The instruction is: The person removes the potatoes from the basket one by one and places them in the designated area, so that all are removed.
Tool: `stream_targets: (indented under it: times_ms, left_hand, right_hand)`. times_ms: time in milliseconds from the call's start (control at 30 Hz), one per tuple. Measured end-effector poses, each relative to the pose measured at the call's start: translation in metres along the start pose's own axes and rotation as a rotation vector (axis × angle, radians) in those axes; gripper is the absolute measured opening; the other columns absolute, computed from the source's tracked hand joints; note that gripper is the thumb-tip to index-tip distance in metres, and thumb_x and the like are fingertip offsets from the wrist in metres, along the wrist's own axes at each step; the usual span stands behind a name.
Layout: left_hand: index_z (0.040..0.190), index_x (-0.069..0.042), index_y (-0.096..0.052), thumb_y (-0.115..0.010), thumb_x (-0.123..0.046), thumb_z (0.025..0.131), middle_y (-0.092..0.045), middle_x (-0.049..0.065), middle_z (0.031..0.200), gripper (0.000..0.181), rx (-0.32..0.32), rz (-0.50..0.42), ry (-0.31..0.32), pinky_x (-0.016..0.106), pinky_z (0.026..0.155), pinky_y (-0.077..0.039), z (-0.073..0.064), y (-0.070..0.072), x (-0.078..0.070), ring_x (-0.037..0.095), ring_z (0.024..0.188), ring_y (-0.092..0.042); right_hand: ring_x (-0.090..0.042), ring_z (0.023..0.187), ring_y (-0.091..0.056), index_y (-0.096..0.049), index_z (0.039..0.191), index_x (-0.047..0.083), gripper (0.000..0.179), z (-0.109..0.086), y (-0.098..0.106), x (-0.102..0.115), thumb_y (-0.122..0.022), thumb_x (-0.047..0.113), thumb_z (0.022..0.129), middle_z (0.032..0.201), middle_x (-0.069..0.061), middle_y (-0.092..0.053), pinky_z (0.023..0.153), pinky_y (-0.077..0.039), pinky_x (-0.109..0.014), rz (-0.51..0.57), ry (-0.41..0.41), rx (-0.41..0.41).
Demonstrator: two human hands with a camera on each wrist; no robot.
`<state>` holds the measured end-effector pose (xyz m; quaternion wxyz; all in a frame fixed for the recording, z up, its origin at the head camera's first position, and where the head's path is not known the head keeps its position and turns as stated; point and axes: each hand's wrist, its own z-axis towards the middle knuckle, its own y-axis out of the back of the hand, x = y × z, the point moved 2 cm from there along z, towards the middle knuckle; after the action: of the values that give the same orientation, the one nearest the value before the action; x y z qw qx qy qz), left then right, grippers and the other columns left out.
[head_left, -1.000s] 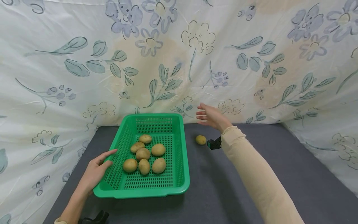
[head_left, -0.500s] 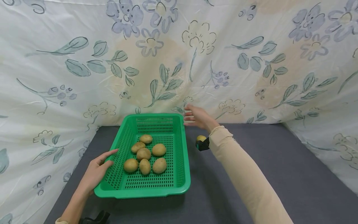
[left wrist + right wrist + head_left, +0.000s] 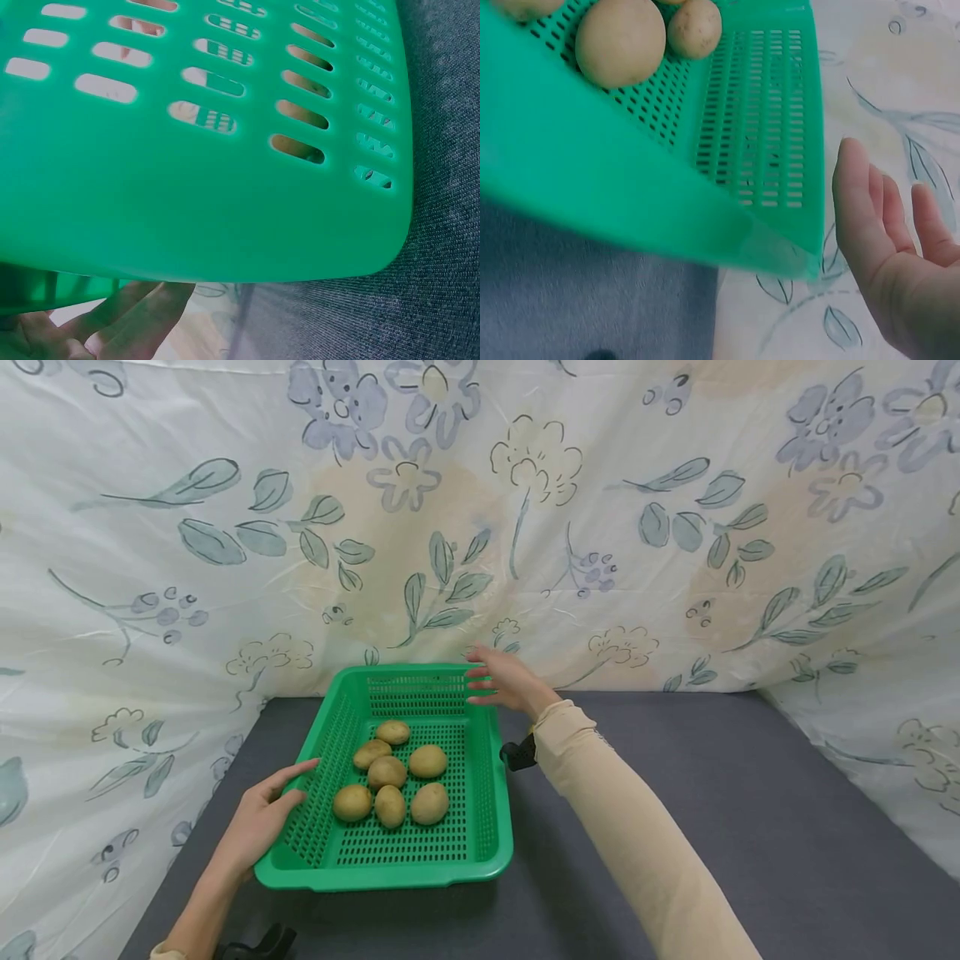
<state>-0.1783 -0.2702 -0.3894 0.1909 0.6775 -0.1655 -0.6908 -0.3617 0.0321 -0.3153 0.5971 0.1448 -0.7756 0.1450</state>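
Note:
A green plastic basket (image 3: 390, 878) with slotted walls stands on the dark cloth, holding several potatoes (image 3: 386, 772). My left hand (image 3: 255, 818) grips its left rim, thumb and index finger reaching over the edge; in the left wrist view, fingers (image 3: 146, 319) show past the basket's edge. At the far right corner, my right hand (image 3: 510, 681) hovers with fingers spread and nothing in them. The right wrist view has that hand (image 3: 900, 262) just outside the basket's end wall (image 3: 769, 127). A lone potato right of the basket is almost wholly hidden behind my right wrist.
Floral fabric (image 3: 450, 527) hangs behind the table and along both sides. The dark grey tabletop (image 3: 697, 777) extends right of the basket. Black wrist devices sit under the right wrist (image 3: 519, 755) and near the left wrist (image 3: 262, 943).
My right hand has moved left from beyond the lone potato to the basket's far right corner, its wrist now covering that potato. The left hand and basket have stayed in place.

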Motion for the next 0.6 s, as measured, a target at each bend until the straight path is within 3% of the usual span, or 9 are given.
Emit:
stream_targets:
  times_ms: [133,267,533,600]
  left_hand:
    - [0.146,-0.008,-0.039,-0.041,-0.012,0.101,-0.025,0.025,0.15,0.045,-0.002,0.003,-0.009,0.039,0.076,-0.039,0.0,0.0,0.0,0.036,0.111,-0.046]
    - [0.146,-0.008,-0.039,-0.041,-0.012,0.101,-0.024,0.025,0.151,0.045,-0.001,0.006,-0.018,0.044,0.083,-0.038,0.0,0.0,-0.001,0.043,0.129,-0.033]
    - [0.145,-0.008,-0.04,-0.041,-0.012,0.101,-0.026,0.025,0.15,0.045,-0.011,0.019,-0.017,0.039,0.079,-0.04,-0.001,0.001,-0.002,0.039,0.124,-0.04]
    - [0.146,-0.008,-0.04,-0.041,-0.012,0.101,-0.026,0.025,0.15,0.045,-0.01,0.015,-0.014,0.038,0.076,-0.039,-0.001,0.0,-0.003,0.036,0.113,-0.046]
  right_hand:
    - [-0.036,0.125,-0.039,-0.031,0.149,0.005,0.056,0.002,-0.009,-0.003,-0.035,0.038,0.104,0.147,-0.021,-0.03,0.096,-0.042,-0.047,0.003,-0.012,0.013]
    - [-0.035,0.123,-0.041,-0.032,0.148,0.005,0.055,0.005,-0.016,-0.007,-0.035,0.038,0.104,0.145,-0.02,-0.033,0.094,-0.043,-0.047,-0.011,-0.024,0.011]
    - [-0.038,0.125,-0.038,-0.034,0.147,0.004,0.055,0.011,-0.033,-0.015,-0.034,0.038,0.104,0.146,-0.023,-0.031,0.097,-0.04,-0.048,-0.012,-0.032,0.044]
    - [-0.038,0.127,-0.038,-0.035,0.147,0.004,0.055,0.011,-0.036,-0.017,-0.035,0.039,0.104,0.146,-0.022,-0.032,0.096,-0.041,-0.048,-0.02,-0.041,0.046]
